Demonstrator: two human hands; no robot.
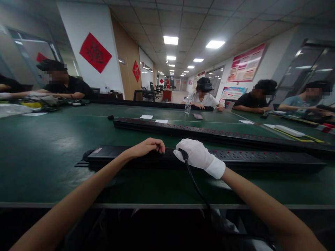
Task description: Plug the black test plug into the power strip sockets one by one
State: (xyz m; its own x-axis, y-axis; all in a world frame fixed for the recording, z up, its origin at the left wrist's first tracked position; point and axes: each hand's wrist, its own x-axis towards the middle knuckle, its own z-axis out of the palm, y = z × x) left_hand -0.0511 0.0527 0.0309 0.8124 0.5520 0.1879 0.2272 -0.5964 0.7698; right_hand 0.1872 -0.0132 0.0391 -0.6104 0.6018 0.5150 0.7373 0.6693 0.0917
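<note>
A long black power strip (264, 156) with rows of sockets and small red parts lies across the table in front of me. My left hand (149, 146), bare, rests on its left half with the fingers curled down against the top; the thumb is hidden. Just to the right, my right hand (195, 153) in a white dotted glove is closed around a black power plug (183, 153) above the strip. From that plug a black cable (195, 183) runs down over the table's front edge. Whether the plug's pins touch a socket is hidden by the glove.
A second long power strip (180, 128) lies behind the first, and a third black bar (146, 104) farther back. A water bottle (187, 105) and white papers (161, 121) are on the green table (60, 136). Several people sit around it.
</note>
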